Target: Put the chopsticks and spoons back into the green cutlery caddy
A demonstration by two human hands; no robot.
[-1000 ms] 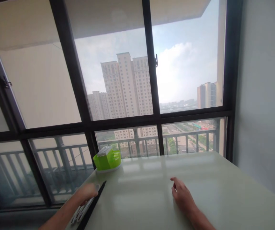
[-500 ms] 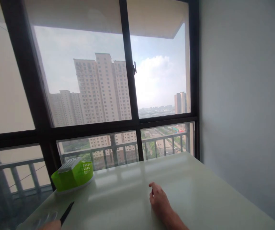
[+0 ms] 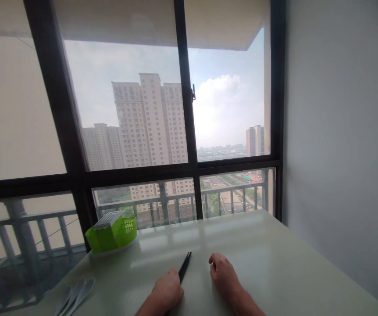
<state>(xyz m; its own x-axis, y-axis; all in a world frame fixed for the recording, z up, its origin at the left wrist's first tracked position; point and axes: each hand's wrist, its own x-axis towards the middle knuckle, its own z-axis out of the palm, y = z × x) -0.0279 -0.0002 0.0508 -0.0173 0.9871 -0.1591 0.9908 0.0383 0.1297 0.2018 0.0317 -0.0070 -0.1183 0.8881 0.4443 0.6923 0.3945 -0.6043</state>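
Observation:
In the head view, my left hand point(image 3: 169, 286) is closed around a bundle of thin black chopsticks point(image 3: 185, 267). Their far ends point up and away over the table, and the near part is hidden in my fist. To the right of them, my right hand point(image 3: 222, 271) rests at the tabletop with its fingers loosely bent and a small gap by the thumb. Nothing shows in it. At the lower left lie a few pale spoons point(image 3: 83, 292), side by side on the table.
A bright green plastic basket point(image 3: 112, 237) with a grey slatted part on top stands at the table's back left corner. The pale glossy table point(image 3: 274, 263) meets a dark-framed window point(image 3: 143, 174) behind and a plain wall point(image 3: 336, 131) on the right.
My left hand has carried the black chopsticks from the lower left to the middle, near my right hand. The spoons have come into clearer view. My right hand's forefinger is more bent.

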